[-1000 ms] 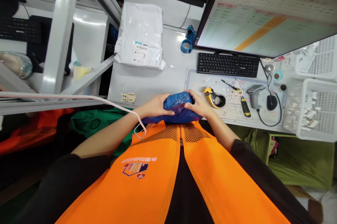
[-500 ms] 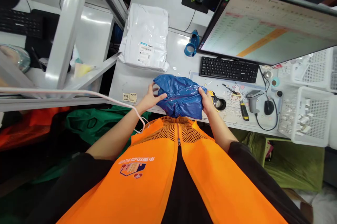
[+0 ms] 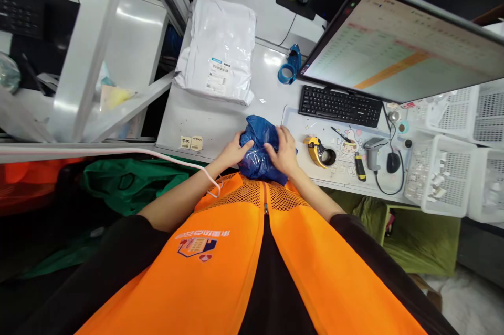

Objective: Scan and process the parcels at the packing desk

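Observation:
A blue plastic bag (image 3: 258, 159), crumpled and shiny, is held between my two hands at the desk's front edge, close against my orange vest. My left hand (image 3: 235, 150) grips its left side, thumb on top and the other fingers partly hidden behind it. On the right side, my right hand (image 3: 285, 152) wraps over the bag with the thumb pressed on its upper face. Whatever lies inside the bag is hidden. Beyond it on the desk rests a large white parcel (image 3: 218, 51) with a printed label.
To the right are a yellow tape dispenser (image 3: 315, 151), a keyboard (image 3: 342, 106), a box cutter (image 3: 359, 167), a barcode scanner (image 3: 372, 154) and white baskets (image 3: 449, 175). A blue tape dispenser (image 3: 289, 65) stands near the monitor (image 3: 394, 51). A metal frame (image 3: 90, 46) borders the left; a pale cable (image 3: 165, 159) crosses there.
The bag, spread wide before, is now bunched smaller. My right hand has moved left and over it, bringing the hands closer together. The camera view has shifted slightly.

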### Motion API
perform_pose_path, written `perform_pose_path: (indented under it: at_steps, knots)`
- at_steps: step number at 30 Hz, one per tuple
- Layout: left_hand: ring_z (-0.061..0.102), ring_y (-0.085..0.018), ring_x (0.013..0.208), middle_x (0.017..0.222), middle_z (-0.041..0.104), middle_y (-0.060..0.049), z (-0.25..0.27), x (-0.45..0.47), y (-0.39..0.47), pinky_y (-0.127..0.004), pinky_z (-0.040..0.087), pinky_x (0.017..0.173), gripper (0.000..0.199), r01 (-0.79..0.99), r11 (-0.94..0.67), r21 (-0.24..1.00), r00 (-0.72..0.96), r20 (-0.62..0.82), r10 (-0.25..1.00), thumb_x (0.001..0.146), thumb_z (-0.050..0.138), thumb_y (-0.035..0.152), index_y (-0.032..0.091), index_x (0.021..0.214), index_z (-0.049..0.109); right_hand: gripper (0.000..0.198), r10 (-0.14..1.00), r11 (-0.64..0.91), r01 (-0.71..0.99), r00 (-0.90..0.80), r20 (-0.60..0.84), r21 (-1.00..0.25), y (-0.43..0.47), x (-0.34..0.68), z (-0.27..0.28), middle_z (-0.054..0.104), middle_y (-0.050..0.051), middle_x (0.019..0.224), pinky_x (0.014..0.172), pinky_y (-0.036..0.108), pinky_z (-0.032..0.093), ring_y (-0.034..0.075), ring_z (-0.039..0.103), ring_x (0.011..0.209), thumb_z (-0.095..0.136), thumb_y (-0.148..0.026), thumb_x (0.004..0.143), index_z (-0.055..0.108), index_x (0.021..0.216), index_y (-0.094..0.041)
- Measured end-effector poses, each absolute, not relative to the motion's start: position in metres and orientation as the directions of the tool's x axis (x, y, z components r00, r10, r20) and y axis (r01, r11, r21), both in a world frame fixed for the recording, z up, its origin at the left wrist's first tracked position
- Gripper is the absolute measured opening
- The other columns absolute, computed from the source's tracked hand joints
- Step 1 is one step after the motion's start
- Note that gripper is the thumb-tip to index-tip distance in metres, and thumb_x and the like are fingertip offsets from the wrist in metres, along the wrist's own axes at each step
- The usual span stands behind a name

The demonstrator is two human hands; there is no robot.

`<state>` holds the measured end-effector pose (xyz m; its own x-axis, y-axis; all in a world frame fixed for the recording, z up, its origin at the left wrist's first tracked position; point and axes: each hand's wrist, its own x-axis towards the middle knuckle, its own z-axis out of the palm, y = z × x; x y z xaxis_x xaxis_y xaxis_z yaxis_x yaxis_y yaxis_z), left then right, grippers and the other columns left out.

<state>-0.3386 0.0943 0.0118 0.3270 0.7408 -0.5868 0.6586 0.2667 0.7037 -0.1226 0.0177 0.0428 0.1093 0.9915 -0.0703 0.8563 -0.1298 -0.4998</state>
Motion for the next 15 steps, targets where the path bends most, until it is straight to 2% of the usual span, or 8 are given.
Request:
perform_pose_path:
  at_steps: [4, 8, 10, 12, 13, 15]
  knots:
    - [0.070, -0.038, 0.128, 0.138, 0.073, -0.019, 0.013, -0.333, 0.098, -0.052, 0.051, 0.115, 0.070, 0.642, 0.192, 0.742, 0.412, -0.546, 0.729, 0.103, 0.053, 0.061, 0.017, 0.158, 0.052, 0.075, 0.982, -0.113, 0.907, 0.042, -0.182, -0.406, 0.021, -0.157, 0.026, 0.023, 0.016, 0.181, 0.136, 0.057, 0.016, 0.032, 0.015, 0.169, 0.042, -0.054, 0.109, 0.033, 0.171, -0.014]
    - [0.076, -0.037, 0.107, 0.127, 0.077, -0.018, 0.014, -0.339, 0.101, -0.052, 0.058, 0.104, 0.078, 0.622, 0.108, 0.776, 0.490, -0.493, 0.719, 0.099, 0.057, 0.066, 0.017, 0.159, 0.052, 0.076, 0.976, -0.200, 0.870, 0.137, -0.168, -0.451, 0.020, -0.132, 0.014, 0.020, 0.014, 0.182, 0.135, 0.059, 0.012, 0.033, 0.013, 0.169, 0.043, -0.058, 0.107, 0.034, 0.171, -0.018]
    - [0.077, -0.037, 0.099, 0.121, 0.078, -0.018, 0.015, -0.342, 0.102, -0.053, 0.060, 0.099, 0.082, 0.607, 0.089, 0.790, 0.512, -0.475, 0.716, 0.098, 0.057, 0.068, 0.017, 0.162, 0.050, 0.081, 0.949, -0.313, 0.803, 0.243, -0.201, -0.508, 0.020, -0.111, 0.013, 0.033, 0.020, 0.176, 0.132, 0.062, 0.021, 0.037, 0.028, 0.165, 0.042, -0.061, 0.106, 0.031, 0.172, -0.015]
    - [0.077, -0.037, 0.098, 0.120, 0.078, -0.018, 0.016, -0.343, 0.105, -0.054, 0.060, 0.098, 0.084, 0.583, 0.085, 0.808, 0.533, -0.460, 0.710, 0.097, 0.057, 0.068, 0.016, 0.162, 0.049, 0.084, 0.893, -0.447, 0.712, 0.323, -0.312, -0.542, 0.020, -0.093, 0.013, 0.057, 0.024, 0.159, 0.124, 0.064, 0.035, 0.041, 0.051, 0.149, 0.042, -0.066, 0.106, 0.032, 0.171, -0.014]
    - [0.077, -0.037, 0.099, 0.121, 0.078, -0.018, 0.016, -0.342, 0.106, -0.055, 0.060, 0.099, 0.084, 0.567, 0.086, 0.819, 0.544, -0.451, 0.707, 0.097, 0.058, 0.068, 0.015, 0.162, 0.050, 0.085, 0.862, -0.503, 0.666, 0.340, -0.377, -0.551, 0.020, -0.086, 0.014, 0.066, 0.023, 0.148, 0.120, 0.063, 0.040, 0.042, 0.059, 0.140, 0.042, -0.070, 0.105, 0.036, 0.169, -0.015]
    - [0.076, -0.037, 0.105, 0.130, 0.076, -0.019, 0.018, -0.341, 0.112, -0.054, 0.059, 0.103, 0.083, 0.526, 0.085, 0.846, 0.570, -0.425, 0.703, 0.097, 0.059, 0.068, 0.015, 0.160, 0.051, 0.081, 0.813, -0.576, 0.594, 0.348, -0.466, -0.562, 0.021, -0.077, 0.017, 0.075, 0.020, 0.132, 0.116, 0.060, 0.045, 0.041, 0.067, 0.129, 0.045, -0.076, 0.102, 0.052, 0.159, -0.019]
